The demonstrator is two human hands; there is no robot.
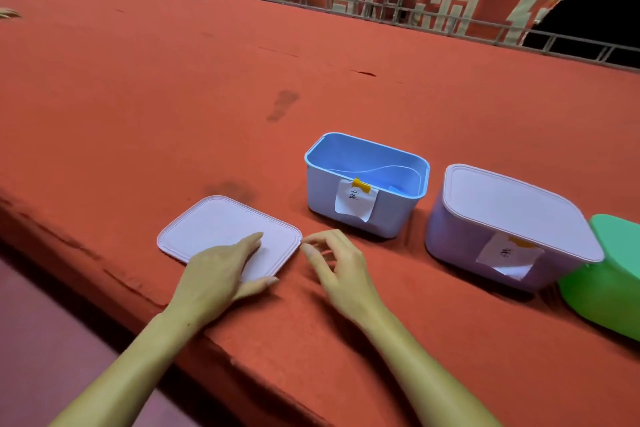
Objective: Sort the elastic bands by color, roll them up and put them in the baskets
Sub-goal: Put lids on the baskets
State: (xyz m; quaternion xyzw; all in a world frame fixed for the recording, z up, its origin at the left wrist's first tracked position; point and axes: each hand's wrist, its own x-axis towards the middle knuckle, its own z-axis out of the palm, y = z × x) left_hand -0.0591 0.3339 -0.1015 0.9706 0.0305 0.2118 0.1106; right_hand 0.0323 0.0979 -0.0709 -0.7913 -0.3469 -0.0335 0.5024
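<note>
Near the front edge of the red platform [104,97], the left hand [218,274] lies spread on the pale lid [214,222]; the right hand [337,267] hovers beside it, fingers loosely curled, gripping nothing. Beyond and right of both stands the open blue basket [367,191], nearer the right hand, its long axis along that edge. No elastic bands are clearly visible.

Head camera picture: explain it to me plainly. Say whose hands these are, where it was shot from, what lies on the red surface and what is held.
There is no machine here. A person wears one camera on the head, looking down at their own bare hands. The left hand rests flat on a loose pale lid. The right hand hovers beside it, fingers loosely curled, holding nothing. On the red cloth stand an open blue basket with a paper label, a lidded lilac basket, and a green basket at the edge.
</note>
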